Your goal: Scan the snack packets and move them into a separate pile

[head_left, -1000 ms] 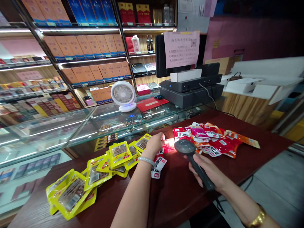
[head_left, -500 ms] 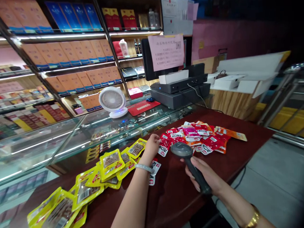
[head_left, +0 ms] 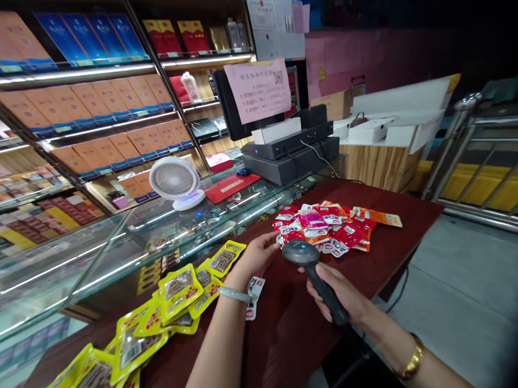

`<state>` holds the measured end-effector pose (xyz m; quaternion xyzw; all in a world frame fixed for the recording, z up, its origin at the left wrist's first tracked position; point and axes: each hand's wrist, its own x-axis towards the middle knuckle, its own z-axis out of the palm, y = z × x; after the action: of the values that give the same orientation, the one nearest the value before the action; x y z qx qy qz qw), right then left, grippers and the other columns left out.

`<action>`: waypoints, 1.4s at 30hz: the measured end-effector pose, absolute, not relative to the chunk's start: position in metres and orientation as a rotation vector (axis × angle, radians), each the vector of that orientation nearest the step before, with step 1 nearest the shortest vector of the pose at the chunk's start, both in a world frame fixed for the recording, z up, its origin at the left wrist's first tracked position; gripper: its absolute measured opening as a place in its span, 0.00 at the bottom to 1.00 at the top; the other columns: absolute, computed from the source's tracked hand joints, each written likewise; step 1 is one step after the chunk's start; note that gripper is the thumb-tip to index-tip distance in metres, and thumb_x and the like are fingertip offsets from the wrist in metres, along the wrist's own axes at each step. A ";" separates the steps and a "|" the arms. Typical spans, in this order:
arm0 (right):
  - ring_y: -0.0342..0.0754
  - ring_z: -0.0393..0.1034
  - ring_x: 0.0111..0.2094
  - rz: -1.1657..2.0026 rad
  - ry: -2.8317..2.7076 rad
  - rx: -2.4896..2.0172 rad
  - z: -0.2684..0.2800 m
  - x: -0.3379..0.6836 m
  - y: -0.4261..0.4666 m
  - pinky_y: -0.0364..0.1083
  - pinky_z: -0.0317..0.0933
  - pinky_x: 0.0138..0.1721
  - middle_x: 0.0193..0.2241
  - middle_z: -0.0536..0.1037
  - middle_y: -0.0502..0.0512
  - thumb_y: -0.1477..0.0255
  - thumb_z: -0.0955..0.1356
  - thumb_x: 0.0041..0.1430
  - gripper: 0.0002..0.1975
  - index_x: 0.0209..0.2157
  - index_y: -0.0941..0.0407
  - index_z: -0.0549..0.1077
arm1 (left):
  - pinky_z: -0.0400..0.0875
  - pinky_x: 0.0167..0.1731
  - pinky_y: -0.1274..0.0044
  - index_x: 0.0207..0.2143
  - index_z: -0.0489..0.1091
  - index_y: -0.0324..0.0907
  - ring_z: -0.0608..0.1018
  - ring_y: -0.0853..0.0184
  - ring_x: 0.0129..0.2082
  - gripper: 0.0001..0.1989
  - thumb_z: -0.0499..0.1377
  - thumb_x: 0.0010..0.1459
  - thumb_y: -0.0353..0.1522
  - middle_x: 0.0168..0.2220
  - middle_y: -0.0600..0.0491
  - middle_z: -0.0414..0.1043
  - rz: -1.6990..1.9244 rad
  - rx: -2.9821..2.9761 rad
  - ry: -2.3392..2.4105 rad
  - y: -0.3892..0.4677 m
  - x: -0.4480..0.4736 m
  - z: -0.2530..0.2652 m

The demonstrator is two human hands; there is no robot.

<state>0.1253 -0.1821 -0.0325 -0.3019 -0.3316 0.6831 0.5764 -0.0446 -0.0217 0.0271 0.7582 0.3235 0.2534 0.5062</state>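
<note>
My right hand (head_left: pixel 339 293) is wrapped round the handle of a dark barcode scanner (head_left: pixel 301 253), its head tilted toward a heap of small snack packets. My left hand (head_left: pixel 263 253) reaches to the near left edge of that heap of red packets (head_left: pixel 349 235), thumb and fingers slightly apart at the packets. Beneath my left wrist, partly hidden, lies a white-and-red packet (head_left: pixel 254 296). Yellow snack packs (head_left: pixel 179 290) with clear windows overlap in a row to the left of my left forearm. An orange packet (head_left: pixel 379 216) sticks out at the heap's right side.
The dark red tabletop (head_left: pixel 289 340) adjoins a glass display counter (head_left: pixel 129 244). On the glass stand a white fan (head_left: pixel 176 179), a red mat (head_left: pixel 231 187) and a monitor (head_left: pixel 226 104) with a pink notice. Boxed goods fill the shelves behind. A metal railing (head_left: pixel 482 152) stands at right.
My left hand has moved forward to the heap's edge, its fingers now more stretched out. The scanner stays in my right hand, and a blue light now shows on its head. The view has shifted right.
</note>
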 end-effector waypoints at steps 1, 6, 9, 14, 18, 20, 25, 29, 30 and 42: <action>0.38 0.61 0.09 1.607 -0.774 -0.719 -0.031 0.126 -0.183 0.37 0.59 0.09 0.19 0.70 0.44 0.54 0.64 0.63 0.23 0.50 0.58 0.66 | 0.69 0.51 0.71 0.51 0.74 0.41 0.77 0.61 0.48 0.21 0.62 0.54 0.35 0.49 0.47 0.77 0.546 1.978 0.860 -0.018 -0.056 0.033; 0.39 0.62 0.10 1.686 -0.807 -0.762 -0.024 0.129 -0.186 0.37 0.58 0.10 0.19 0.70 0.44 0.54 0.66 0.61 0.24 0.50 0.57 0.67 | 0.70 0.42 0.75 0.43 0.77 0.47 0.79 0.61 0.40 0.19 0.68 0.45 0.34 0.40 0.52 0.80 -0.165 2.385 1.316 -0.009 -0.102 0.056; 0.39 0.62 0.10 1.698 -0.820 -0.760 -0.023 0.130 -0.185 0.37 0.58 0.09 0.19 0.70 0.44 0.54 0.66 0.61 0.25 0.51 0.57 0.67 | 0.67 0.46 0.72 0.43 0.77 0.50 0.77 0.58 0.45 0.23 0.70 0.41 0.38 0.43 0.52 0.79 -0.428 2.450 1.430 -0.008 -0.110 0.056; 0.38 0.61 0.10 1.686 -0.818 -0.751 -0.025 0.129 -0.184 0.36 0.58 0.10 0.19 0.69 0.43 0.53 0.65 0.62 0.24 0.50 0.57 0.67 | 0.66 0.41 0.74 0.34 0.78 0.47 0.78 0.60 0.40 0.12 0.68 0.45 0.38 0.38 0.51 0.79 -0.534 2.473 1.471 -0.007 -0.104 0.046; 0.38 0.60 0.10 1.688 -0.819 -0.746 -0.025 0.130 -0.185 0.37 0.59 0.10 0.19 0.69 0.43 0.53 0.65 0.62 0.24 0.50 0.57 0.67 | 0.65 0.39 0.75 0.31 0.77 0.45 0.77 0.62 0.37 0.09 0.67 0.46 0.38 0.34 0.51 0.79 -0.450 2.427 1.459 -0.006 -0.103 0.042; 0.38 0.60 0.10 1.689 -0.813 -0.752 -0.025 0.130 -0.185 0.37 0.58 0.10 0.19 0.69 0.43 0.53 0.65 0.62 0.25 0.50 0.57 0.67 | 0.65 0.39 0.76 0.33 0.77 0.48 0.77 0.63 0.37 0.12 0.68 0.44 0.39 0.35 0.53 0.79 -0.390 2.370 1.400 -0.007 -0.105 0.044; 0.38 0.60 0.10 1.683 -0.820 -0.767 -0.024 0.130 -0.184 0.37 0.57 0.09 0.19 0.69 0.43 0.52 0.65 0.61 0.25 0.50 0.56 0.68 | 0.65 0.45 0.71 0.33 0.77 0.49 0.75 0.55 0.43 0.22 0.74 0.30 0.38 0.38 0.51 0.78 -0.329 2.407 1.354 -0.011 -0.104 0.048; 0.37 0.59 0.10 1.679 -0.808 -0.768 -0.024 0.128 -0.183 0.37 0.57 0.10 0.19 0.67 0.42 0.51 0.65 0.61 0.25 0.49 0.56 0.68 | 0.65 0.44 0.71 0.34 0.76 0.47 0.75 0.54 0.45 0.19 0.73 0.36 0.39 0.42 0.48 0.77 -0.252 2.427 1.430 -0.015 -0.096 0.037; 0.37 0.59 0.10 1.675 -0.812 -0.769 -0.024 0.128 -0.183 0.37 0.57 0.10 0.18 0.67 0.42 0.51 0.64 0.61 0.25 0.50 0.56 0.68 | 0.66 0.43 0.71 0.36 0.75 0.46 0.76 0.55 0.45 0.18 0.70 0.42 0.41 0.43 0.46 0.76 -0.208 2.450 1.456 -0.016 -0.093 0.032; 0.38 0.61 0.10 1.677 -0.825 -0.779 -0.026 0.130 -0.182 0.37 0.58 0.10 0.19 0.68 0.43 0.52 0.64 0.62 0.26 0.52 0.57 0.67 | 0.66 0.36 0.74 0.34 0.71 0.40 0.79 0.54 0.41 0.24 0.67 0.44 0.50 0.42 0.38 0.78 -0.081 2.358 1.608 -0.018 -0.078 0.021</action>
<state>0.1300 -0.1823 -0.0262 -0.3262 -0.3457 0.7025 0.5297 -0.0780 -0.0179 0.0207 0.8174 0.5574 -0.0282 0.1425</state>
